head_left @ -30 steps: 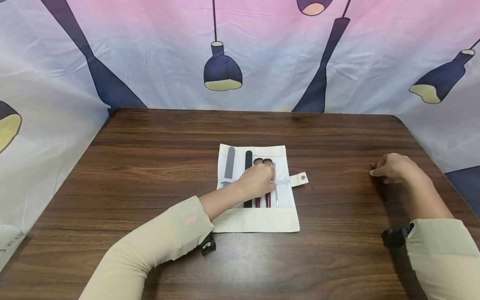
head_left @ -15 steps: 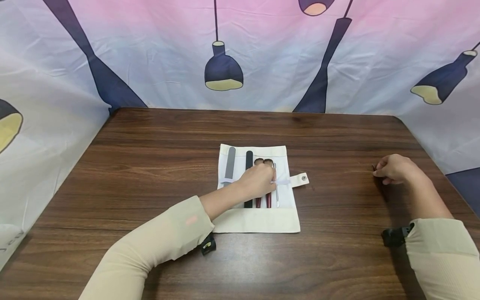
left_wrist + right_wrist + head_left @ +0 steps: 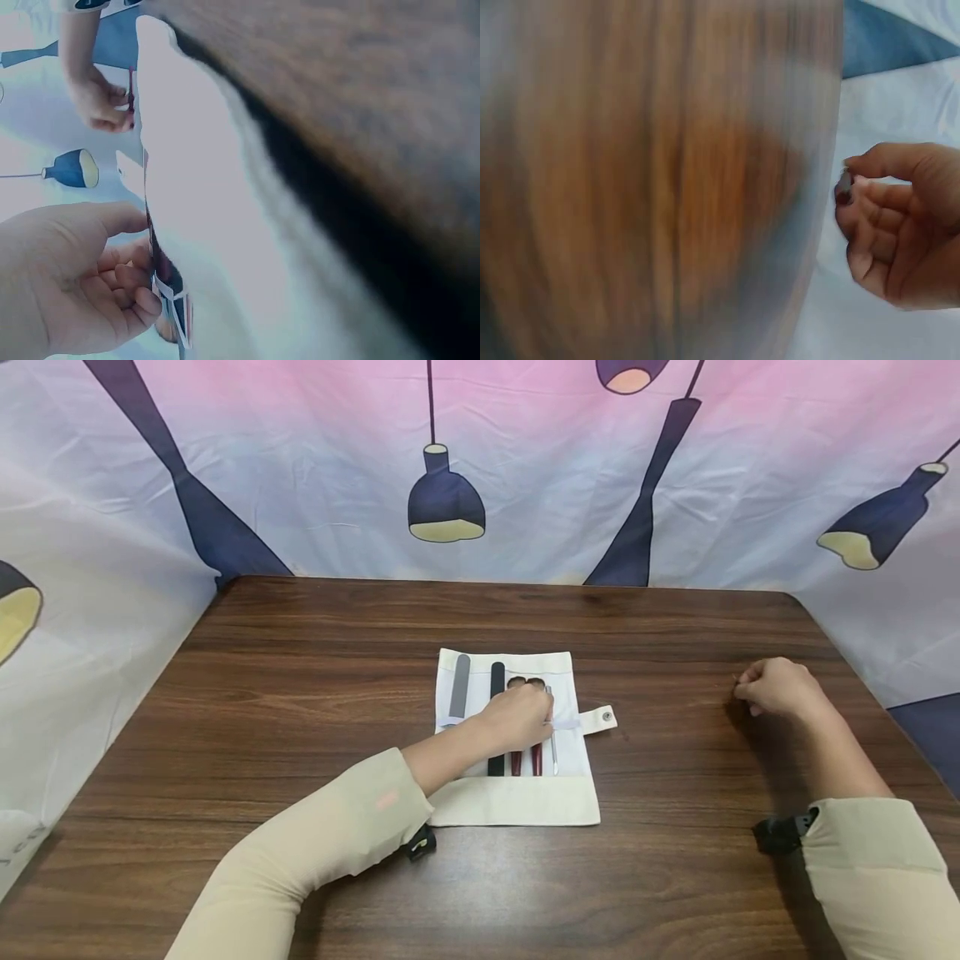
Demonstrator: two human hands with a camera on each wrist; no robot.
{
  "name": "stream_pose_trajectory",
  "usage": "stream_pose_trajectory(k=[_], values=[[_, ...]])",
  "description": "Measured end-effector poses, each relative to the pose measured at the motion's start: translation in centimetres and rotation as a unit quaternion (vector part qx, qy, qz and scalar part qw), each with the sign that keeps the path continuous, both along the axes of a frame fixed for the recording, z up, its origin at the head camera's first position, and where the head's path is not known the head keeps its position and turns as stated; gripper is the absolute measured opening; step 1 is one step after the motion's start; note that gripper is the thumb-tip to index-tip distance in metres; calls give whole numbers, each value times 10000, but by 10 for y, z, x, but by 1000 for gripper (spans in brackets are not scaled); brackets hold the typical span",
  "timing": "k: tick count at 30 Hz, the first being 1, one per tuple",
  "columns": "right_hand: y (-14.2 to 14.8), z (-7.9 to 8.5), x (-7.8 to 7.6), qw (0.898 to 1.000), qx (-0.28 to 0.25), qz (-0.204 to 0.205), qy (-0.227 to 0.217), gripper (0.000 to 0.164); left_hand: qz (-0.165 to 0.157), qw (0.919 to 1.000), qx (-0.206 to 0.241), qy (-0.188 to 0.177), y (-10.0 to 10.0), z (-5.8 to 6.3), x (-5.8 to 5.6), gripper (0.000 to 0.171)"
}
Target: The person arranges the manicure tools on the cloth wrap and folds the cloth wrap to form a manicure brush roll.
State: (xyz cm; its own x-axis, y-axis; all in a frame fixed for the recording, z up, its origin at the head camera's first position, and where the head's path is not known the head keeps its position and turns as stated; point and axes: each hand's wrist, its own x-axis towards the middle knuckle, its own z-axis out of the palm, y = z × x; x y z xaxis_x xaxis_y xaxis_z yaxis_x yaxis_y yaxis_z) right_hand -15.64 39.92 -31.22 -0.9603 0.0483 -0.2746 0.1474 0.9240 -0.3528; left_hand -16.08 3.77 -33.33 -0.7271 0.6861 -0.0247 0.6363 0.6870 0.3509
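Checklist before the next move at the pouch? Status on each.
1. Pouch opened out on the table: ok.
2. Snap tab unfastened, out to the pouch's right: ok.
3. Grey file under the elastic band: ok.
4. Right hand pinching the small dark object: ok; what it is, too small and blurred to say.
5. Small dark object at the pouch: not ok; it is well off to the right.
6. Left hand gripping the elastic band: cannot tell; fingers partly hidden.
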Motion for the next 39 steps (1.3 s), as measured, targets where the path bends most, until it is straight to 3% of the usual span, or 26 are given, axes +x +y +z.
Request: stream_pose_trajectory(k=[4, 8, 16, 21, 25, 27, 32, 39], values=[[-23, 2, -5, 9969, -151, -74, 763, 27, 22, 10000, 9, -68, 3, 0, 0, 30], [-48, 4, -8, 9878, -478, -261, 1459, 24, -27, 10000, 27, -2, 6, -1, 1, 23], [-91, 8, -18, 9613, -1457, -667, 2240, 20, 29, 9999, -114, 96, 11, -4, 1, 22], [-117, 3, -25, 9306, -2677, -620, 2419, 16, 89, 9995, -246, 203, 13, -6, 1, 22], [-136, 1, -28, 8955, -3815, -417, 2255, 12, 108, 9991, -312, 268, 15, -5, 2, 19], [-142, 1, -29, 8861, -4126, -297, 2089, 12, 124, 9990, -324, 266, 15, -5, 3, 18], [-154, -1, -30, 8856, -4294, -63, 1770, 13, 136, 9986, -406, 309, 17, -5, 4, 15], [-165, -3, -31, 9045, -3984, 104, 1515, 20, 175, 9985, -449, 271, 19, -6, 3, 17]])
